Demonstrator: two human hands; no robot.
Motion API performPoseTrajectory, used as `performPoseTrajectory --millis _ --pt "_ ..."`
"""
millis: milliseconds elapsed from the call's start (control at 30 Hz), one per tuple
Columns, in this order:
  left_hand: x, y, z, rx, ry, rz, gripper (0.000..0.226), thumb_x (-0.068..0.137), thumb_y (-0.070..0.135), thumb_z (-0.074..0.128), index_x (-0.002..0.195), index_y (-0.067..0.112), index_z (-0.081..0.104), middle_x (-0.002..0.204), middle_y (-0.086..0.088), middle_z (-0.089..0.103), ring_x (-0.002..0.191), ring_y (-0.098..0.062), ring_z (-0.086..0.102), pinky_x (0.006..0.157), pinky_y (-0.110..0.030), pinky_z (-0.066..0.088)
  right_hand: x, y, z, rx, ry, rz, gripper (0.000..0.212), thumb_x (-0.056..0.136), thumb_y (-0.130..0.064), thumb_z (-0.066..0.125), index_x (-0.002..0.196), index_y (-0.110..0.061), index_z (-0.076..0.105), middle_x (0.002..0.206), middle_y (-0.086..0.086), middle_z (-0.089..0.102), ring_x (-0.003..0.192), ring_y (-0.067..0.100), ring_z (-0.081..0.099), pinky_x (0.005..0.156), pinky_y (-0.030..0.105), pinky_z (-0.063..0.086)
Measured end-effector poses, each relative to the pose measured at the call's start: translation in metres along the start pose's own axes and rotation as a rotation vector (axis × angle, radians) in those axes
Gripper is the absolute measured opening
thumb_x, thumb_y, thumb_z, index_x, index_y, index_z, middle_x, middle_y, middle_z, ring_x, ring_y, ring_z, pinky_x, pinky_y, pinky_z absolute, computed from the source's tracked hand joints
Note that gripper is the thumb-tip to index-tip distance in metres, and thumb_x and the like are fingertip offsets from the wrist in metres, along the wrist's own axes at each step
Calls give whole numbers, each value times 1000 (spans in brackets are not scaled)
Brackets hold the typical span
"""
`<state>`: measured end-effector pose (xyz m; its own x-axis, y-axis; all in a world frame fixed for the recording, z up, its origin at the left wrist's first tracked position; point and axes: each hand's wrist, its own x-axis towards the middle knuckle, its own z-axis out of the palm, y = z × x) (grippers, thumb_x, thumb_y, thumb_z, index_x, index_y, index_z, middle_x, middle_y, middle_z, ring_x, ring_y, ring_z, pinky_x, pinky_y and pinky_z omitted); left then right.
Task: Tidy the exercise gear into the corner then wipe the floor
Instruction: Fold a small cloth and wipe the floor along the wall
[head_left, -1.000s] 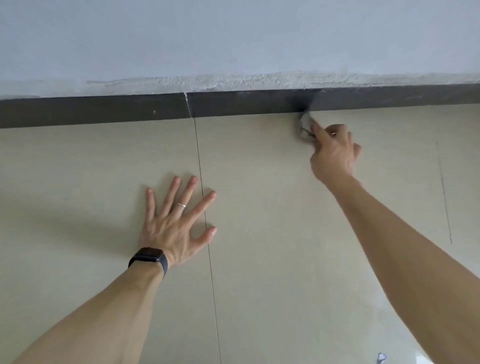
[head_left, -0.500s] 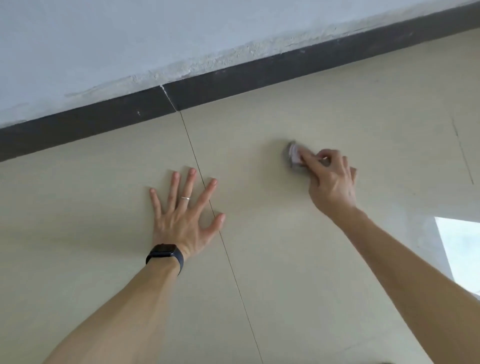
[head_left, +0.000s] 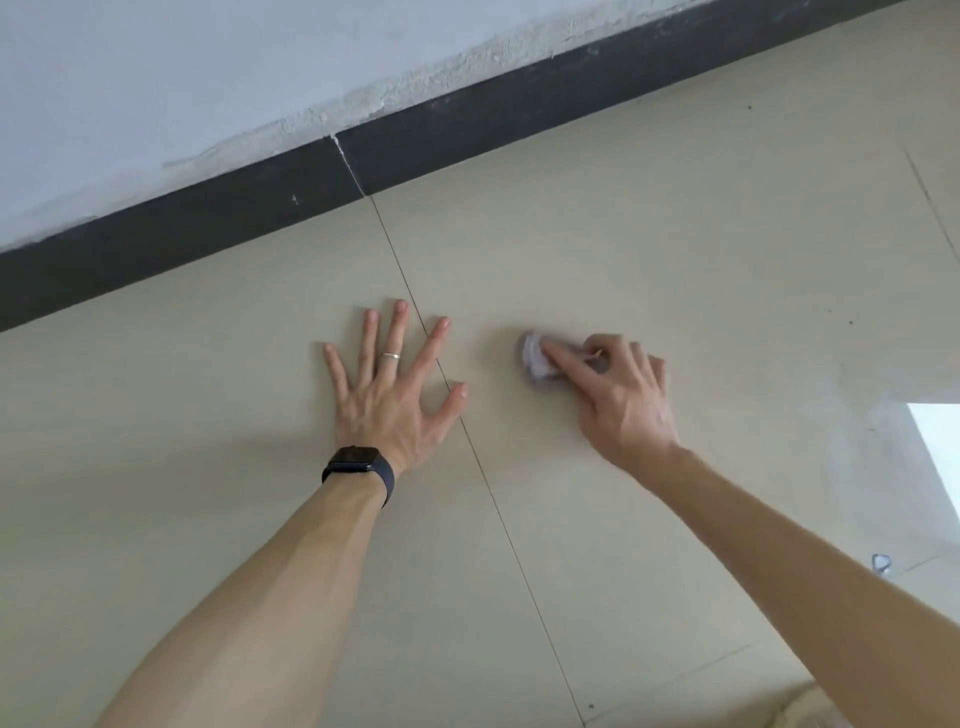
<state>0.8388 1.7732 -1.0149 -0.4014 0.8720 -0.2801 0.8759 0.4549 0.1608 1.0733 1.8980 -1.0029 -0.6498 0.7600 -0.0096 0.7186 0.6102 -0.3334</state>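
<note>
The person is leaning on the left hand (head_left: 387, 387), its fingers (head_left: 397, 332) lying spread wide and flat on the floor (head_left: 675, 234), likely bracing the body's weight. The right hand (head_left: 621, 400) is pressing a small pale cloth (head_left: 535, 361) onto the tile, fingers curled round it so the push is going down through the tips. The cloth is sitting just right of the grout line (head_left: 498, 512), well apart from the dark skirting (head_left: 467, 130). No exercise gear is showing, so wiping seems to be under way.
</note>
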Motion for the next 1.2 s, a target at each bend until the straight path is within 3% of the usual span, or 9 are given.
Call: performPoseTrajectory --millis 67,133,367,600,833,900,1000,1067,1200 --pt "0 -1 1 -9 -9 0 71 92 73 25 153 52 -5 165 9 -20 152 -22 -18 117 -66 -5 21 -10 2 83 108 444 65 86 -12 43 143 -43 45 118 2 44 105 26 41 89 40 30" --pt "1 -1 0 -12 -20 26 70 94 71 25 153 51 -6 165 9 -19 152 -21 -19 117 -66 -6 14 -44 11 62 126 501 65 87 -12 45 146 -39 42 118 4 44 102 26 40 87 41 32" --pt "-19 -83 -19 -160 136 -267 68 94 65 19 157 40 16 167 1 10 154 -24 0 120 -61 5 -26 -74 28 34 -135 -510 60 79 -13 62 133 -39 57 106 0 52 89 23 53 84 41 43" --pt "-25 -111 -7 -100 100 -328 65 95 66 17 155 48 0 167 14 -6 154 -17 -8 121 -58 -3 81 -74 24 108 132 599 62 91 -12 45 147 -37 39 117 7 41 109 25 42 89 38 27" --pt "-26 -114 -10 -115 71 -317 65 95 66 16 154 50 -6 166 16 -10 153 -16 -12 121 -58 -2 41 -101 28 -18 -224 -606 65 76 -7 66 134 -36 58 105 2 55 90 22 56 86 40 43" --pt "-25 -115 -10 -99 70 -316 65 95 67 15 154 50 -8 165 16 -12 153 -16 -13 121 -58 -3 84 -76 19 -107 -112 -444 66 78 -6 66 135 -37 56 108 5 54 92 27 57 86 43 40" --pt "-25 -116 -6 -93 100 -325 66 94 68 16 155 49 -5 165 17 -13 154 -16 -10 121 -58 -3 146 -59 12 36 66 416 60 94 -14 45 148 -41 38 123 7 44 113 28 47 98 44 29" --pt "-25 -117 -5 -99 113 -321 67 94 68 17 155 49 -3 165 17 -14 154 -15 -9 121 -58 -2 159 -84 18 70 72 695 64 94 -17 39 153 -36 27 128 9 38 119 28 41 101 43 26" --pt "-24 -118 -5 -110 124 -310 68 94 68 19 155 48 0 166 16 -11 154 -17 -6 120 -59 1 114 -140 38 -58 -118 -234 63 83 -14 56 143 -28 47 110 6 49 93 27 50 84 43 43"
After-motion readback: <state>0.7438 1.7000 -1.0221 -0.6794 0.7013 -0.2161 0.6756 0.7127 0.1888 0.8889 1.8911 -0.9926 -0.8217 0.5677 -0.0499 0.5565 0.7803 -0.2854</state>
